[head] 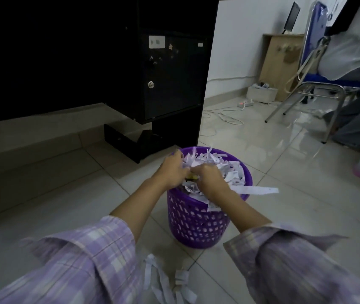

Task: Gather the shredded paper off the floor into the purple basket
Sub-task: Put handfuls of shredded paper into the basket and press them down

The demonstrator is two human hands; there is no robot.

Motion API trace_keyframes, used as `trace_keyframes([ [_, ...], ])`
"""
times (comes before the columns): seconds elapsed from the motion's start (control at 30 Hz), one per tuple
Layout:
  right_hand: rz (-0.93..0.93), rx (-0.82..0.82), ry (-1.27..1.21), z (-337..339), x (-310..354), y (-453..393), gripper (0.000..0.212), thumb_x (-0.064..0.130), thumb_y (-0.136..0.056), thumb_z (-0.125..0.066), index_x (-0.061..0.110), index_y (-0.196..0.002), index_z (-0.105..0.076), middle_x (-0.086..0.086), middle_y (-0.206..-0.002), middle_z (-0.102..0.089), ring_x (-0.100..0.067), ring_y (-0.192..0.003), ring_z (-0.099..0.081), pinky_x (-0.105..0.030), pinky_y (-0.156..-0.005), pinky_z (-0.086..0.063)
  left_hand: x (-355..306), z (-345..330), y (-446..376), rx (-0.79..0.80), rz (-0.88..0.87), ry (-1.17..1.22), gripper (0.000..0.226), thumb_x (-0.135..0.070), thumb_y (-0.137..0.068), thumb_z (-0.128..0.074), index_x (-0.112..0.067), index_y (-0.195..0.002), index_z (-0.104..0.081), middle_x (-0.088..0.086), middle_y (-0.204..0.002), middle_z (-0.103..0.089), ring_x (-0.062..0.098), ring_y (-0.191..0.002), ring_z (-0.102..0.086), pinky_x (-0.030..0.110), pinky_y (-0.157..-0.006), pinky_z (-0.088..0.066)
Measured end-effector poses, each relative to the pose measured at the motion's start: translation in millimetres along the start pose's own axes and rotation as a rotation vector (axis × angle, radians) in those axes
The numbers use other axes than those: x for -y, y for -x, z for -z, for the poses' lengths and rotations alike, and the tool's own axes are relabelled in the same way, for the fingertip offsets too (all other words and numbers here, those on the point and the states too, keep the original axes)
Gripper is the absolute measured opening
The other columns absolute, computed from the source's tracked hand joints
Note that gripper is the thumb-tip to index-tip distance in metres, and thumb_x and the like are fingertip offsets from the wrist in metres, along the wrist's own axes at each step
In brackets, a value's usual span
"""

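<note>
Pressing shredded paper (223, 165) into purple basket (196, 224).
Left hand (172, 170), right hand (209, 178) both closed around strips; more strips (165, 279) on floor (64, 205).

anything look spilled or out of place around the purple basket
Yes. A long white paper strip sticks out over the rim of the purple perforated plastic basket, on its right side, and a loose pile of shredded paper lies on the tiled floor in front.

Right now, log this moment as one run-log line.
both hands: left hand and right hand pressing shredded paper into purple basket | one strip overhangs rim | loose strips on floor | unfinished
</note>
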State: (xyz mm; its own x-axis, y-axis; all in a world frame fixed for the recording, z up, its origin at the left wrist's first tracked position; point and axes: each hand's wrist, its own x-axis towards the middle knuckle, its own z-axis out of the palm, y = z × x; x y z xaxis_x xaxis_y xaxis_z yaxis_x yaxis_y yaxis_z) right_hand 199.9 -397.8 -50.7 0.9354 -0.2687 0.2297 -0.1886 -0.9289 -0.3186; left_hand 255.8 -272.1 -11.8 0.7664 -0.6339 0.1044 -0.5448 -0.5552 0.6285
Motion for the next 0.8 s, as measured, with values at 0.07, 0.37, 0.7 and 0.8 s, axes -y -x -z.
trace_keyframes([
  [0.07, -0.037, 0.053, 0.061, -3.8, 1.9, 0.2, 0.033, 0.001, -0.089, -0.055, 0.015, -0.116, -0.068, -0.014, -0.104, -0.068, -0.029, -0.094, -0.063, -0.033, -0.08, -0.049, -0.7, -7.7, -2.0, 0.047, -0.013, -0.04, 0.041, -0.02, -0.095, -0.052, -0.007, -0.131, -0.041, 0.011, -0.127, -0.051, 0.027, -0.113, -0.052, 0.033, -0.088, -0.041],
  [0.37, -0.102, 0.256, 0.231, -13.5, -0.1, -9.8, 0.036, 0.01, -0.094, -0.051, 0.005, -0.13, -0.049, -0.014, -0.119, -0.063, -0.029, -0.112, -0.057, -0.034, -0.089, -0.045, 5.4, -45.9, -15.3, 0.27, -0.033, -0.263, 0.059, -0.007, -0.093, -0.047, -0.005, -0.147, -0.024, 0.018, -0.134, -0.049, 0.032, -0.117, -0.052, 0.04, -0.098, -0.045],
  [0.7, -0.087, 0.416, -0.003, 45.5, -2.3, 3.1, 0.057, 0.037, -0.088, -0.063, 0.017, -0.137, -0.043, -0.008, -0.136, -0.05, -0.024, -0.119, -0.05, -0.033, -0.09, -0.044, 13.5, -50.7, -35.2, 0.341, -0.004, -0.495, 0.031, -0.01, -0.096, -0.044, -0.007, -0.123, -0.057, 0.014, -0.121, -0.057, 0.031, -0.105, -0.057, 0.033, -0.079, -0.042],
  [0.8, -0.099, 0.386, 0.196, 47.5, -11.6, 18.0, 0.086, 0.061, -0.077, -0.066, 0.026, -0.147, -0.03, -0.005, -0.156, -0.025, -0.029, -0.14, -0.029, -0.048, -0.111, -0.034, 12.1, -54.2, -36.1, 0.357, -0.001, -0.541, 0.03, -0.013, -0.099, -0.041, -0.007, -0.123, -0.057, 0.014, -0.121, -0.056, 0.03, -0.104, -0.056, 0.033, -0.077, -0.041],
])
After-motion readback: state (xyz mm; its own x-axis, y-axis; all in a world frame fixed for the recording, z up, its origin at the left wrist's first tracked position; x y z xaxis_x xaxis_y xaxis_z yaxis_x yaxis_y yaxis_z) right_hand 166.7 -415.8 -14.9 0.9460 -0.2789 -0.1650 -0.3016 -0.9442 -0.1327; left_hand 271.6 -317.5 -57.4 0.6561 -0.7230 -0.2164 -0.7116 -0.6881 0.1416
